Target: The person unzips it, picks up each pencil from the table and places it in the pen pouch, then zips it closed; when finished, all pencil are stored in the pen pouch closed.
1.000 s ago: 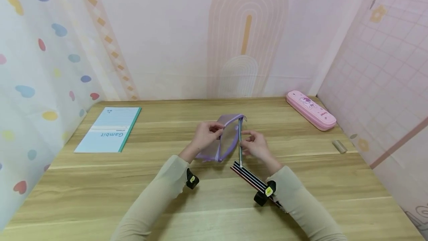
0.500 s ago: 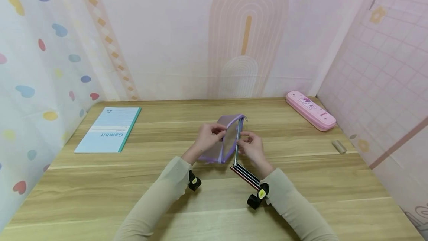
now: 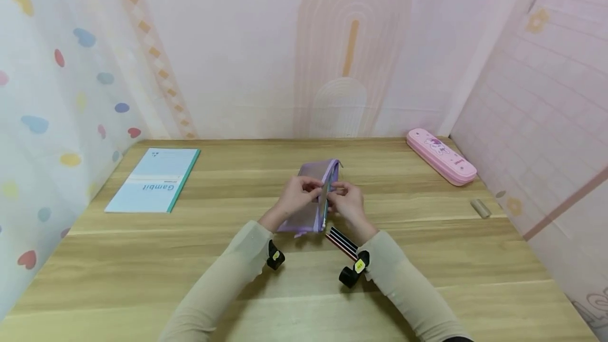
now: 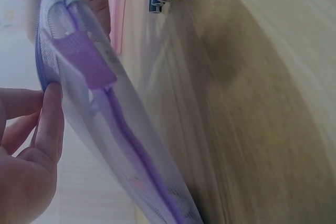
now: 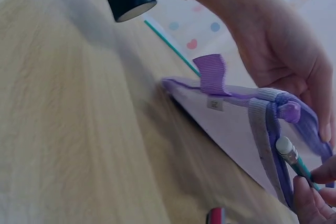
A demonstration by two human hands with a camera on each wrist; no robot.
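A sheer purple mesh zip pouch (image 3: 310,220) stands in the middle of the table, its zipped mouth facing right. My left hand (image 3: 296,197) pinches one edge of that mouth between thumb and fingers. My right hand (image 3: 350,205) pinches a teal pencil (image 5: 298,165) with a white eraser end. In the right wrist view the pencil lies within the pouch's mouth, between its two zipper edges, eraser toward me. A purple fabric tab (image 4: 86,59) sticks out from the pouch's near side. Several dark and red pencils (image 3: 343,241) lie on the table below the right wrist.
A notebook (image 3: 152,181) with a teal spine lies at the left. At the back right is a pink pencil case (image 3: 442,156), with a small tan cylinder-like piece (image 3: 481,208) in front of it. Printed curtains enclose the table's back and sides.
My right hand has moved left, bringing the teal pencil from the pouch's right side into its mouth. The mouth has narrowed. My left hand keeps its hold and has shifted slightly right.
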